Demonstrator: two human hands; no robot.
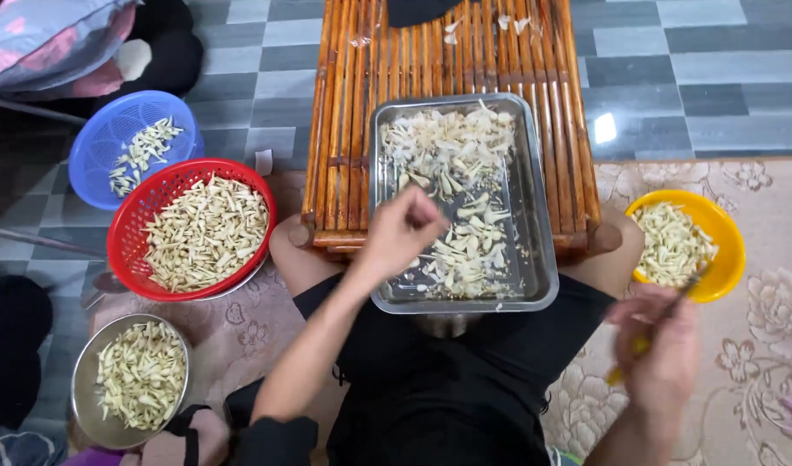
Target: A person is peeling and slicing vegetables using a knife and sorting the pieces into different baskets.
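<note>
My left hand (400,235) hovers over the metal tray (534,216) on a bamboo table, fingers pinched together on a small pale piece from the pile of pale cut pieces and peels (452,155). My right hand (659,349) is lower right, blurred, closed on a small knife with a yellow handle (639,347), just below the yellow bowl (725,250) of pale pieces.
A red basket (128,226) full of pale pieces sits at left, a blue basket (98,142) with a few behind it, a steel bowl (83,367) of them at lower left. The bamboo table (344,129) stands over my knees. A patterned rug lies under me, grey tiles beyond.
</note>
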